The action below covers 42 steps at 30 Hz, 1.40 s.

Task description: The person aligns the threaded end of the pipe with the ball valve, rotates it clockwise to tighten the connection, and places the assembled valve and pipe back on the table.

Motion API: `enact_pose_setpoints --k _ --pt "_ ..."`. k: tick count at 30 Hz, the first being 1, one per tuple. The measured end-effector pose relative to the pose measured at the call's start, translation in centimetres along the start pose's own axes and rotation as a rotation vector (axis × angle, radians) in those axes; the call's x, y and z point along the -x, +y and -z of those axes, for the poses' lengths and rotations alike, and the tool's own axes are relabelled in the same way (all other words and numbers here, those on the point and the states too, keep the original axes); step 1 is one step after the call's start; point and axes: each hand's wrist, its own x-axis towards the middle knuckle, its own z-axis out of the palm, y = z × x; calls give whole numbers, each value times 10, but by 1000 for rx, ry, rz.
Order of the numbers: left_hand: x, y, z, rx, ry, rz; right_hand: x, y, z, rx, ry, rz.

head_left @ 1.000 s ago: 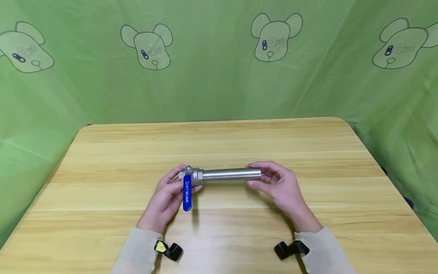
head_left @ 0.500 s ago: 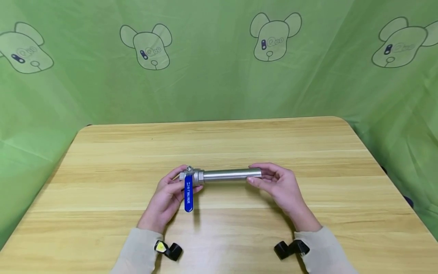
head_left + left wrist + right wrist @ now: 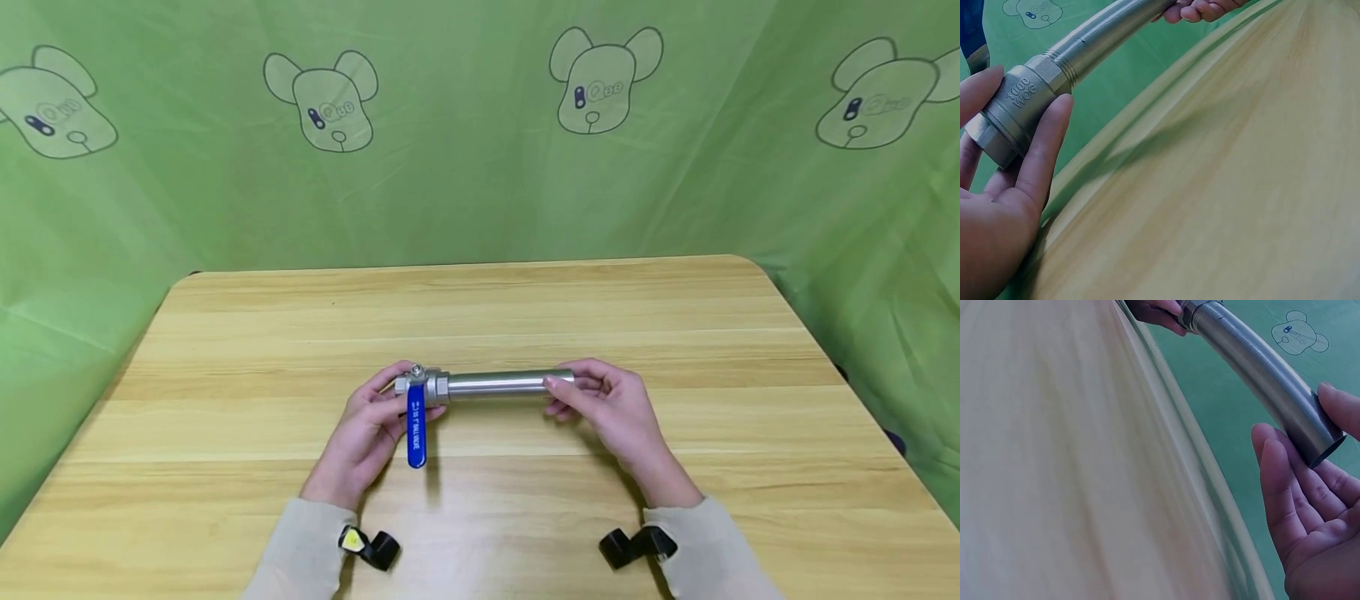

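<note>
My left hand [image 3: 367, 437] grips a metal ball valve [image 3: 432, 387] whose blue lever handle [image 3: 416, 429] points down toward me. A straight steel pipe [image 3: 495, 384] is joined to the valve's right side, and several thread turns [image 3: 1063, 67] show at the joint in the left wrist view. At the pipe's far end my right hand [image 3: 626, 417] pinches it, thumb on the near upper side and fingers behind and underneath. The right wrist view shows the pipe's open end [image 3: 1329, 450] above the palm. Valve and pipe are held level over the table.
A wood-grain table [image 3: 480, 317] lies beneath both hands. Green cloth [image 3: 465, 183] printed with bear-like heads hangs behind it and at both sides. Each sleeved wrist carries a small black camera mount [image 3: 371, 550].
My right thumb has moved from below the pipe up onto its near side, while the fingers have slid round underneath. Valve and pipe have shifted slightly right. My left hand keeps its grip.
</note>
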Motion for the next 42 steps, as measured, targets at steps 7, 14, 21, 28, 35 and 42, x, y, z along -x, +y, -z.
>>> enact_pose_setpoints --k 7,14,21,28,35,42 --pt "0 -1 0 -9 -7 -6 -1 0 -2 8 23 -59" --pt "0 -2 1 -7 -22 -14 -2 1 -3 19 34 -85" --pt "0 -2 0 -1 -23 -21 -1 1 -3 20 25 -88" --pt "0 -1 -1 14 4 -31 -1 1 1 54 -9 -34" --pt "-1 -1 -2 11 19 -43 -3 2 1 23 -47 109" --pt "-1 -2 -2 22 27 -33 0 -1 2 46 -14 54"
